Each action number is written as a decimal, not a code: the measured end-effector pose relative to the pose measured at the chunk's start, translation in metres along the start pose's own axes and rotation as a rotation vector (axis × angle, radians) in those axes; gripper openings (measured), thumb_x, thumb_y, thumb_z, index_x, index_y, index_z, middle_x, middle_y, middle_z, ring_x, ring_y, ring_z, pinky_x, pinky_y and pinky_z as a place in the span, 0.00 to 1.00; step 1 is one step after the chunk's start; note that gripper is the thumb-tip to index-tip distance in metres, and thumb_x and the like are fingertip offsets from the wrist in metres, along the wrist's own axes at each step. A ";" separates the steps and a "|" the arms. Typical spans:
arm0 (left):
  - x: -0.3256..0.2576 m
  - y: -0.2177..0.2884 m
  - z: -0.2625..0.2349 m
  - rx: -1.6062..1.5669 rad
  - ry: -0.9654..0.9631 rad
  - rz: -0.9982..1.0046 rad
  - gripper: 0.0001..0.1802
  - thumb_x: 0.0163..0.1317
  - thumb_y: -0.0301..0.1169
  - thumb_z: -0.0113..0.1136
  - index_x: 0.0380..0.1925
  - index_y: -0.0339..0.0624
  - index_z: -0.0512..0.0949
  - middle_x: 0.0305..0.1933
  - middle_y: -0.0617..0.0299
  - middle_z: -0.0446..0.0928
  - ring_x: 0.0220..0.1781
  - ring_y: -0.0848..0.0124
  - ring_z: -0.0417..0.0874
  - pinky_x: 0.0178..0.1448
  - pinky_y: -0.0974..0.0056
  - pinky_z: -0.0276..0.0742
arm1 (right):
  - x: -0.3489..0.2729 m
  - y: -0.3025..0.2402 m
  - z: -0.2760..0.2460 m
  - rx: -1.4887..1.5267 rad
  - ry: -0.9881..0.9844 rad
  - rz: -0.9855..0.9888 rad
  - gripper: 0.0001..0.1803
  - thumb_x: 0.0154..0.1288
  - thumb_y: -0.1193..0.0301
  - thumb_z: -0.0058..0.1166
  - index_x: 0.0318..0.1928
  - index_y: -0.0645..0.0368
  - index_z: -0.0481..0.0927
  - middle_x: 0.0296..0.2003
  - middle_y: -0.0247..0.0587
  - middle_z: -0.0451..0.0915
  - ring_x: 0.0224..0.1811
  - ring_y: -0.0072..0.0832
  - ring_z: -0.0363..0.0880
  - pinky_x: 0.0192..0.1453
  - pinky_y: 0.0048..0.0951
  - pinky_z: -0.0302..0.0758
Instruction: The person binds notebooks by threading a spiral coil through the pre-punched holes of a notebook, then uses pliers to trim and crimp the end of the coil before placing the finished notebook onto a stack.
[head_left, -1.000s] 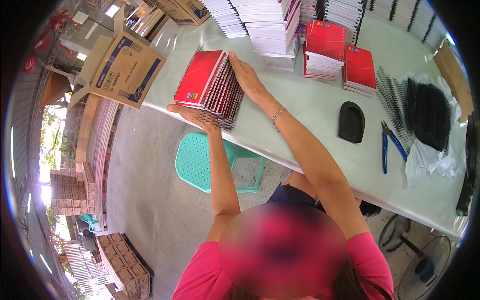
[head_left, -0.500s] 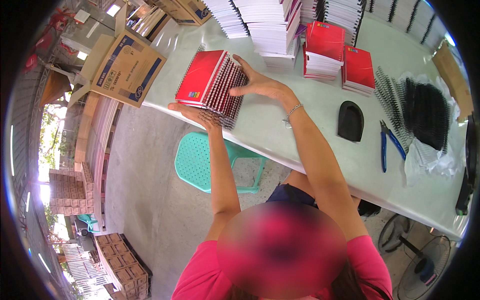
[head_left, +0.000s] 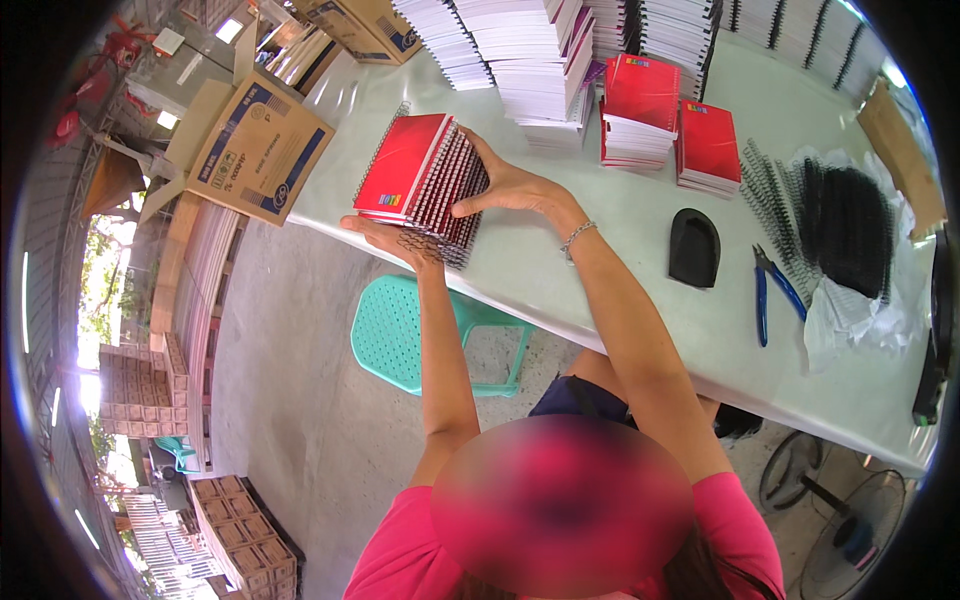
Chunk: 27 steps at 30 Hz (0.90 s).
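Note:
A stack of red spiral notebooks (head_left: 402,170) stands at the table's near left edge, with wire coils showing along its sides. My left hand (head_left: 395,240) lies along the near side of the stack, fingers stretched out and pressed to it, partly behind loose-looking coil ends. On the stack's right side is my right hand (head_left: 510,185), its thumb and fingers spread around the coiled edges. Between them the two hands hold the stack. The fingertips of the right hand are partly hidden by the notebooks.
Two piles of red notebooks (head_left: 642,95) and tall white book stacks (head_left: 530,75) stand farther back. To the right lie a black curved block (head_left: 694,248), blue-handled pliers (head_left: 762,300) and black coils (head_left: 850,230). A carton (head_left: 260,145) sits left; a green stool (head_left: 388,325) stands below.
The view has shifted slightly, so the table's things sit a little lower. Both hands stay on the notebook stack, with only slight movement.

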<state>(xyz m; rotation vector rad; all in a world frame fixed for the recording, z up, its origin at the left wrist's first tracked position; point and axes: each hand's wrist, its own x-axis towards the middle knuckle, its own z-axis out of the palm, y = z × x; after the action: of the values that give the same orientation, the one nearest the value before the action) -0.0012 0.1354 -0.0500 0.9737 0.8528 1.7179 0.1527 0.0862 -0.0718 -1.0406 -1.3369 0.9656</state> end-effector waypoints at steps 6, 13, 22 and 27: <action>-0.003 -0.001 0.007 -0.063 -0.057 0.043 0.49 0.69 0.71 0.28 0.58 0.30 0.69 0.57 0.46 0.73 0.57 0.56 0.76 0.65 0.51 0.72 | -0.012 -0.014 -0.008 -0.226 0.085 0.027 0.76 0.39 0.51 0.80 0.78 0.58 0.37 0.76 0.59 0.46 0.80 0.47 0.45 0.81 0.43 0.46; 0.023 0.033 -0.059 0.058 -0.003 0.306 0.44 0.72 0.67 0.25 0.61 0.37 0.68 0.49 0.54 0.73 0.55 0.60 0.74 0.66 0.51 0.67 | -0.107 -0.086 -0.017 -0.233 0.467 -0.057 0.28 0.60 0.65 0.66 0.62 0.53 0.77 0.53 0.50 0.81 0.51 0.38 0.79 0.55 0.40 0.75; -0.052 0.085 -0.042 -0.024 -0.038 0.573 0.33 0.77 0.57 0.32 0.49 0.35 0.70 0.49 0.55 0.72 0.47 0.61 0.75 0.61 0.54 0.70 | -0.217 -0.051 -0.189 -0.922 1.225 0.367 0.23 0.57 0.57 0.69 0.44 0.65 0.85 0.39 0.58 0.85 0.44 0.42 0.83 0.51 0.39 0.77; -0.115 0.074 0.003 -0.009 -0.456 0.525 0.30 0.77 0.53 0.33 0.51 0.35 0.71 0.46 0.56 0.74 0.44 0.65 0.77 0.56 0.59 0.71 | -0.223 -0.049 -0.197 -0.557 1.053 0.472 0.24 0.54 0.59 0.71 0.45 0.65 0.85 0.30 0.54 0.86 0.34 0.39 0.86 0.44 0.38 0.79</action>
<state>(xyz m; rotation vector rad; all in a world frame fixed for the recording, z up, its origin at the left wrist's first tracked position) -0.0008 0.0046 -0.0106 1.6065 0.3017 1.8051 0.3434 -0.1472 -0.0789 -1.9777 -0.4508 0.2103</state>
